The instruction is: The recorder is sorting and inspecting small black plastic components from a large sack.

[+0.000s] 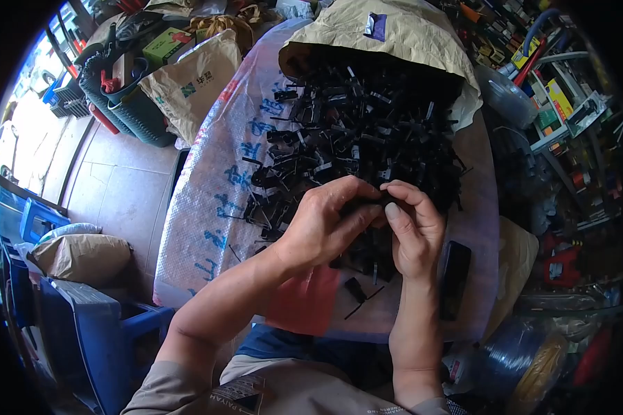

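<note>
Over the near part of a heap of small black plastic parts (339, 149), both of my hands meet around a small dark piece (371, 202). My left hand (325, 218) is closed, with thumb and fingers pinching the piece. From the other side my right hand (417, 232) grips it between thumb and bent fingers. Most of the piece is hidden by the fingers, and its exact kind cannot be made out. Thin dark stems and pale bits stick out of the heap. One loose black part with a thin stem (355, 290) lies apart, nearer to me.
An opened brown paper sack (401, 34) holds the heap's far end, on a white woven sheet (187, 228) with blue writing. A flat black rectangular object (455, 280) lies right. A blue plastic stool (83, 332) stands left. Cluttered shelves (561, 104) line the right side.
</note>
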### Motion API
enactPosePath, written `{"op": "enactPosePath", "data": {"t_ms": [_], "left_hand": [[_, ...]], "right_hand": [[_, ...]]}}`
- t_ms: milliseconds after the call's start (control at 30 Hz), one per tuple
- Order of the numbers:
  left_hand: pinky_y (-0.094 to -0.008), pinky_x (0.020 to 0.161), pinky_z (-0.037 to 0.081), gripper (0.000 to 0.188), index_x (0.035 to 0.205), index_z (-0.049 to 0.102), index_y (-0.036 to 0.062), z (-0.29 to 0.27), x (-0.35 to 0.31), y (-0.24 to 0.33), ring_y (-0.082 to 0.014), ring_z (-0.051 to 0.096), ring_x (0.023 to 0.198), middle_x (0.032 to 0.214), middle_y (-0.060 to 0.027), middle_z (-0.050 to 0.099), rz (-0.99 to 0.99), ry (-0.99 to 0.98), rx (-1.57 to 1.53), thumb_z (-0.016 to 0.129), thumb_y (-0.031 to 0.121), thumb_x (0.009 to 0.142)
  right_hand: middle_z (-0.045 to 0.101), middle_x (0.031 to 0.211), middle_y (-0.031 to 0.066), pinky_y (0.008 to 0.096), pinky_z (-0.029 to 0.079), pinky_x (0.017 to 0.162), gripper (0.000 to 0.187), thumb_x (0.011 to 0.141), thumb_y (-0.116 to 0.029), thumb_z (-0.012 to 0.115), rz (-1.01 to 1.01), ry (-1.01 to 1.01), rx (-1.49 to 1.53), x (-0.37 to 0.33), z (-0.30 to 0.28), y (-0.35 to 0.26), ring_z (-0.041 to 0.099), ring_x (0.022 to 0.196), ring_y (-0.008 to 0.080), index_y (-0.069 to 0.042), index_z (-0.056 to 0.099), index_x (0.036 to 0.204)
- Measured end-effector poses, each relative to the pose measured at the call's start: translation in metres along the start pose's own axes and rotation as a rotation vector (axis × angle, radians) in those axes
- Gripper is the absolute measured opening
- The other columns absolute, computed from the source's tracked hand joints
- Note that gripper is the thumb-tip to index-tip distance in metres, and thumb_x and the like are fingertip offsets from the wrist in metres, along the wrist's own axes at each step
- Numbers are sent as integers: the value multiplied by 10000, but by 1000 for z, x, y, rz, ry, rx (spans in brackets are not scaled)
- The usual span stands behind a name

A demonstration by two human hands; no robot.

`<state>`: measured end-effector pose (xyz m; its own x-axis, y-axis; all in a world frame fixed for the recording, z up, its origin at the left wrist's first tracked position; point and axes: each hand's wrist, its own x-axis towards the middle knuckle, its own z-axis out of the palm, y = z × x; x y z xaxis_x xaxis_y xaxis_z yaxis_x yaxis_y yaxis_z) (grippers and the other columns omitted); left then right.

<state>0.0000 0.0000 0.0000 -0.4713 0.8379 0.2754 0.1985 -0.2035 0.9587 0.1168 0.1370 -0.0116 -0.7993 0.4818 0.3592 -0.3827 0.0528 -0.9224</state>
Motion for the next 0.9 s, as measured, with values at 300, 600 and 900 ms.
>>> {"op": "enactPosePath", "data": {"t_ms": [300, 600, 900], "left_hand": [[-262, 796, 529, 184, 1080, 577, -35, 4, 0, 2, -127, 651, 915, 945, -90, 671, -68, 74, -129, 626, 47, 923], [-297, 671, 509, 113, 937, 605, -1, 9, 0, -14, -186, 647, 754, 863, -108, 639, 303, 151, 264, 667, 11, 844], [-190, 596, 411, 171, 998, 620, 19, -6, 1, 2, -22, 487, 673, 808, 21, 592, -319, 57, -495, 594, 186, 970]], "right_hand": [[577, 1192, 104, 244, 533, 771, 237, 913, 13, 582, -29, 14, -80, -1, 3, -1, 614, 876, 114, 30, 611, 1148], [564, 1099, 57, 183, 418, 673, 175, 896, 8, 547, -71, -38, -40, -3, -1, 9, 501, 749, 45, 32, 600, 1061], [597, 768, -17, 176, 411, 587, 140, 917, -55, 630, 210, -27, -111, -3, 1, -14, 529, 674, 37, -8, 622, 1048]]}}
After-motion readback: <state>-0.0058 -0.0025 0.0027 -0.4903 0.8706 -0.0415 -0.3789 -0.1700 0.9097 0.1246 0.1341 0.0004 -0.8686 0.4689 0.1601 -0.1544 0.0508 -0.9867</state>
